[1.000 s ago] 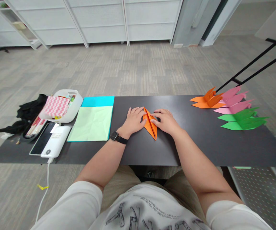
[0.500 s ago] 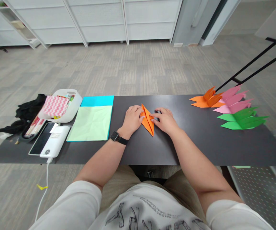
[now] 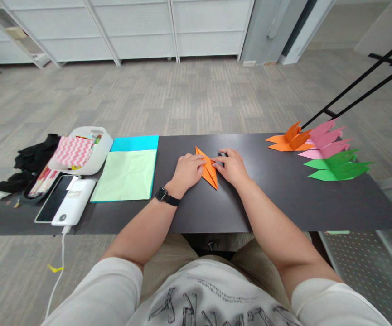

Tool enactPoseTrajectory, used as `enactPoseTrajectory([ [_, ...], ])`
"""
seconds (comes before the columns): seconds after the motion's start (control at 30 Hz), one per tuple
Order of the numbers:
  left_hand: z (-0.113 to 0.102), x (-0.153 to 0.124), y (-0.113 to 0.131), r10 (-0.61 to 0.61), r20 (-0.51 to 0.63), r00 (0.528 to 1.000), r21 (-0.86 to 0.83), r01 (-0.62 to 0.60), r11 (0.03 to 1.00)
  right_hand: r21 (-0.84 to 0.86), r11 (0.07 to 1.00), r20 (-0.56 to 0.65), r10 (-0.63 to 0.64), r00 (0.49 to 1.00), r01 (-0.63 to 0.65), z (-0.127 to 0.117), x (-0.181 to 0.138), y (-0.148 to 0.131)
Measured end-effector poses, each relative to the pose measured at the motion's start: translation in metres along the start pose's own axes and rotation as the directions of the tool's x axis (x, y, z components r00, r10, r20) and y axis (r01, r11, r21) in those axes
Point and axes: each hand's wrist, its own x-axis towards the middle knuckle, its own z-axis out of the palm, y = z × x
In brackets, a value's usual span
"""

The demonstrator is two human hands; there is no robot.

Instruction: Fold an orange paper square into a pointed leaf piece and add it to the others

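Observation:
A folded piece of orange origami paper point(image 3: 210, 174), a narrow diamond with a crease down its middle, lies on the dark table point(image 3: 229, 208) in front of me. My left hand point(image 3: 189, 170), a black watch on its wrist, grips the paper's left edge with fingers over it and thumb low beside it. From the other side my right hand point(image 3: 230, 166) pinches the right corner between thumb and fingertips. Fingers cover both side corners; the top and bottom points show.
On the left lie green paper sheets point(image 3: 124, 174) over a blue one point(image 3: 136, 143), a white basket point(image 3: 101, 154), a phone point(image 3: 56, 199) and a white power bank point(image 3: 74, 202) with its cable. Folded orange point(image 3: 292, 139), pink point(image 3: 328, 141) and green paper figures point(image 3: 338, 167) stand at the right.
The orange paper has tilted slightly, its top point leaning further left. Both hands stay at its sides with almost the same hold. The whole view has shifted a little.

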Motion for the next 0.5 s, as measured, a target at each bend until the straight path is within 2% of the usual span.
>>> enactPoseTrajectory([
  [0.17,0.000,0.001,-0.002,0.022,0.015,1.000,-0.039,-0.021,0.999,0.012,1.000,0.024,0.014,1.000,-0.014,-0.004,0.001,0.004],
  [0.37,0.008,0.002,-0.010,0.026,0.017,1.000,-0.031,-0.025,0.999,-0.016,0.999,0.215,-0.033,0.976,0.037,-0.018,-0.006,0.007],
  [0.5,0.011,0.003,-0.012,0.038,0.016,0.999,-0.047,-0.038,0.998,-0.041,0.998,0.300,-0.028,0.954,0.042,-0.021,-0.010,0.008],
])
